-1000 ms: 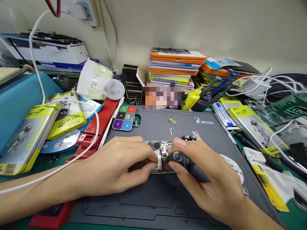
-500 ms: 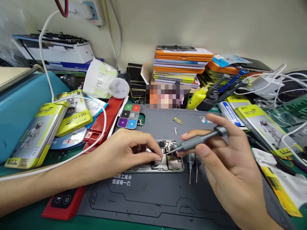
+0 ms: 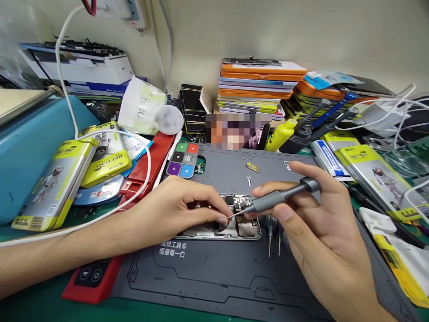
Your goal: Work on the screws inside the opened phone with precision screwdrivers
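Observation:
An opened phone (image 3: 246, 226) with its circuit boards showing lies on a grey work mat (image 3: 214, 273). My left hand (image 3: 177, 214) rests on the phone, fingers curled, its fingertips pressing a small part inside. My right hand (image 3: 315, 223) grips a grey precision screwdriver (image 3: 281, 197). Its tip points left and down into the phone, right beside my left fingertips.
Two more screwdrivers (image 3: 274, 232) lie just right of the phone. A small colour-squared tray (image 3: 183, 160) and two tiny loose parts (image 3: 252, 167) sit on the mat's far side. Yellow battery boxes (image 3: 56, 183), a red tool (image 3: 147, 170), white cables and stacked orange boxes (image 3: 258, 85) crowd the bench.
A second ago my right hand was down at the phone gripping something dark. It then rose with the grey screwdriver and brought the tip to the phone. My left hand stayed put.

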Available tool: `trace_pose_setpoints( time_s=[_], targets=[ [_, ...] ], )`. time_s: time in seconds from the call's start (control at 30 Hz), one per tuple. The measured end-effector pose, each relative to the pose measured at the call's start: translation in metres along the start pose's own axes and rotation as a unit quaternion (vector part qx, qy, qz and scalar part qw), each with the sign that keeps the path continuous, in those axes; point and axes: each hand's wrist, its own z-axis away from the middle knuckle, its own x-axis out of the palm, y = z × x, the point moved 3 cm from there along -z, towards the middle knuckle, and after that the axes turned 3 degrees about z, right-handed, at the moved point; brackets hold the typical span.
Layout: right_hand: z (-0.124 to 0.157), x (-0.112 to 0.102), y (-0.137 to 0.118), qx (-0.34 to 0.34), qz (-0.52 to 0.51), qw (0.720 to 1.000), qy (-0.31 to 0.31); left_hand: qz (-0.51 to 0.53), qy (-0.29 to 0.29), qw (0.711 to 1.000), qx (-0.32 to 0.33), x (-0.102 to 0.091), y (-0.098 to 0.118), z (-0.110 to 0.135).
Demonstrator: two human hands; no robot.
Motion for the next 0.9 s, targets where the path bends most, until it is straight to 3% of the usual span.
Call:
trace_pose_setpoints(
  time_s=[0.9],
  targets=[
    [0.0024,-0.0008,0.0038,-0.001,-0.003,1.0,0.016,0.021,0.001,0.999,-0.027,0.0005,-0.0049,0.0011]
  ],
)
